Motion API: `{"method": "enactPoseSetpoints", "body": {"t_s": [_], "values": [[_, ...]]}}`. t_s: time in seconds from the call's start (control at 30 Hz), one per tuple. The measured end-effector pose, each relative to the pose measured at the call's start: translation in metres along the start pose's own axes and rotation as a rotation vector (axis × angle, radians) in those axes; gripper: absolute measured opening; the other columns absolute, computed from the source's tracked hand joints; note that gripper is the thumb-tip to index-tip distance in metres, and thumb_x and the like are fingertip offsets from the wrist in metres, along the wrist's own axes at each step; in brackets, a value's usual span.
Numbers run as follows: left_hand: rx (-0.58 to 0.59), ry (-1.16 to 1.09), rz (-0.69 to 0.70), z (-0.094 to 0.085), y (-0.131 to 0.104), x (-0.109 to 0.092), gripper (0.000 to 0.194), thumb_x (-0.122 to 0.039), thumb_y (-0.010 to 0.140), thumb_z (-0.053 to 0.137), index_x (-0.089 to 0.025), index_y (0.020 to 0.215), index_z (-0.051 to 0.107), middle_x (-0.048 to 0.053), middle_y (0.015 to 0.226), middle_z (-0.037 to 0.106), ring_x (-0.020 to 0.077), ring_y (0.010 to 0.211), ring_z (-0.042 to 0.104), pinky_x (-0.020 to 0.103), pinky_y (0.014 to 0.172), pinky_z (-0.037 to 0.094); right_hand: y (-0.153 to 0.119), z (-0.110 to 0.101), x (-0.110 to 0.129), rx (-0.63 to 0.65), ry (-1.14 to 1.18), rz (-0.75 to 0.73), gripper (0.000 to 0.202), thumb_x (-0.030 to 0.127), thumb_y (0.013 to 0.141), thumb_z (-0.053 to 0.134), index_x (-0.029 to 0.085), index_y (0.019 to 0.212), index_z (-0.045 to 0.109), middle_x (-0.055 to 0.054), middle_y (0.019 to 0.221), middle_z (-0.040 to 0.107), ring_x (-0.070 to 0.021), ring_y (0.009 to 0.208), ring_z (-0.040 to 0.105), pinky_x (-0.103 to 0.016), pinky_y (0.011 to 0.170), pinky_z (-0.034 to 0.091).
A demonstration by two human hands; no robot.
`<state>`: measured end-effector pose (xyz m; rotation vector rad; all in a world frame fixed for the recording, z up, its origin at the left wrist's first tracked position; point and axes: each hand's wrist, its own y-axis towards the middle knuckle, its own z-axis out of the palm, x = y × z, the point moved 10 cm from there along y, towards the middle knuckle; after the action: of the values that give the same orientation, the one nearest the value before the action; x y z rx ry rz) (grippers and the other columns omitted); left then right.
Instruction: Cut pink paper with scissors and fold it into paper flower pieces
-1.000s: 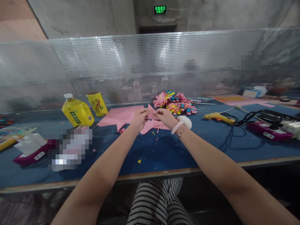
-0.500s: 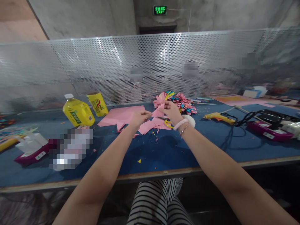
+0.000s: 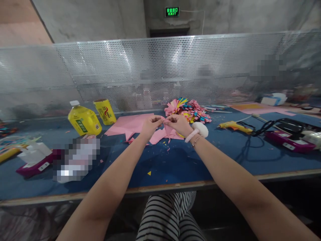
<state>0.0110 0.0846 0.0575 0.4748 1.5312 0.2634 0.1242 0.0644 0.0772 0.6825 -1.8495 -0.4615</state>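
Note:
Between my hands is a small piece of pink paper [image 3: 168, 129], pinched from both sides above the table. My left hand [image 3: 151, 124] grips its left edge with thumb and fingertips. On the other side, my right hand [image 3: 178, 124] holds it close to the left fingertips; a fluffy white band circles that wrist. Large pink sheets [image 3: 130, 123] lie left of my hands, and cut pink pieces [image 3: 157, 136] lie beneath them. Just behind are paper flowers [image 3: 173, 107] in pink, yellow and blue. The scissors are mostly hidden behind my right hand.
A yellow liquid bottle [image 3: 84, 119] and a yellow canister [image 3: 105, 112] stand at the left. A yellow glue gun [image 3: 235, 127], cables and a purple power strip [image 3: 289, 140] lie right. A perforated metal screen [image 3: 173, 73] rises behind the blue table [image 3: 175, 167].
My right hand has moved left and slightly down, bringing its fingertips near my left hand's. The paper between them now looks bent, and the yellow scissor handles are mostly covered.

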Motion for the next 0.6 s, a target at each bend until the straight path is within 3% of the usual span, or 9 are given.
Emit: {"method": "enactPoseSetpoints", "body": {"t_s": [0.37, 0.6], "values": [[-0.078, -0.294, -0.177, 0.002, -0.006, 0.009, 0.024, -0.025, 0.046, 0.074, -0.013, 0.060, 0.058, -0.002, 0.057, 0.055, 0.0057, 0.055, 0.050, 0.022, 0.059, 0.042, 0.001, 0.007, -0.018, 0.024, 0.242, 0.122, 0.016, 0.023, 0.060, 0.064, 0.015, 0.072, 0.058, -0.002, 0.072, 0.061, -0.0099, 0.066, 0.054, -0.026, 0.068, 0.044], [-0.121, -0.338, -0.214, 0.000, -0.007, 0.013, 0.022, -0.020, 0.045, 0.074, -0.012, 0.055, 0.056, -0.003, 0.055, 0.053, 0.0046, 0.052, 0.048, 0.021, 0.056, 0.040, 0.001, 0.010, -0.028, 0.014, 0.325, 0.190, 0.025, 0.016, 0.056, 0.066, 0.014, 0.080, 0.060, -0.003, 0.079, 0.063, -0.0101, 0.071, 0.056, -0.028, 0.073, 0.045]]}}
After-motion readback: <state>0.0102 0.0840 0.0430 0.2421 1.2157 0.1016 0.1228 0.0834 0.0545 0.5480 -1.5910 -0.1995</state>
